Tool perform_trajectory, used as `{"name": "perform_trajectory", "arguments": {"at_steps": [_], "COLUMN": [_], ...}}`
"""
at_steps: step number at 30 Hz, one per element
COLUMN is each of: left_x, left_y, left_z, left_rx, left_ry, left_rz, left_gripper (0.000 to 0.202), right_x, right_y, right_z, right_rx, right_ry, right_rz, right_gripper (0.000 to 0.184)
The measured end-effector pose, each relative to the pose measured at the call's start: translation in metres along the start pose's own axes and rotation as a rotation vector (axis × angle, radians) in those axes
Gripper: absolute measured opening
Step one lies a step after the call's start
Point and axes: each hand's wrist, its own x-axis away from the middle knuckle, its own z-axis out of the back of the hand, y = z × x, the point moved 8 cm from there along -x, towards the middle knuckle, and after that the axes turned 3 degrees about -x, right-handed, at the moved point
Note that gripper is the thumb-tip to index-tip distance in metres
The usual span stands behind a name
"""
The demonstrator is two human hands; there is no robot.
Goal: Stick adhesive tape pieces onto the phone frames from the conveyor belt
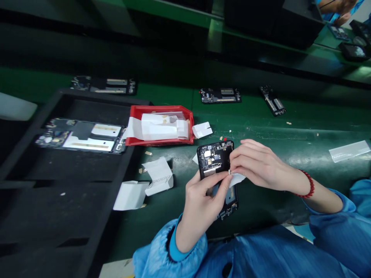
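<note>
An opened phone (218, 155) with its circuit board showing lies on the green bench below both hands. Over its middle, my left hand (205, 197) pinches a small piece of white backing paper (237, 179) between thumb and forefinger. My right hand (257, 164) meets it there, fingers closed together at the paper's upper edge. Whatever tiny piece sits between the right fingertips is too small to make out. The lower half of the phone is partly covered by the left hand and the paper.
A red bin (160, 143) holds white paper strips. Left of it, a black tray (95, 185) carries another opened phone (87, 137). More opened phones (222, 95) lie along the back. Paper scraps (158, 175) and a clear strip (349, 151) are on the bench. Another person's hand (343, 9) shows top right.
</note>
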Motion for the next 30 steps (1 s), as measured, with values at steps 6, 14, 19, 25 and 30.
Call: {"name": "perform_trajectory", "arguments": {"at_steps": [6,14,19,25,30], "left_x": [0.0,0.001,0.004,0.004,-0.001], "left_y": [-0.003,0.0,0.003,0.003,-0.006], "left_z": [0.001,0.001,0.005,0.002,-0.001], "left_rx": [0.044,0.052,-0.006,-0.012,0.097], "left_ry": [-0.014,-0.004,0.057,0.032,-0.032], "left_rz": [0.039,0.017,-0.03,-0.032,0.08], "left_gripper": [0.01,0.008,0.008,0.009,0.009], "right_x": [0.007,0.011,0.013,0.009,0.009], "right_y": [-0.008,-0.006,0.007,-0.005,-0.004], "right_z": [-0.002,-0.003,-0.006,-0.003,-0.013], "right_rx": [0.17,0.034,-0.214,0.025,0.155], "right_ry": [0.057,0.097,0.117,0.068,0.016], "right_rz": [0.087,0.079,-0.101,-0.002,0.045], "right_gripper": [0.02,0.017,0.009,0.014,0.02]}}
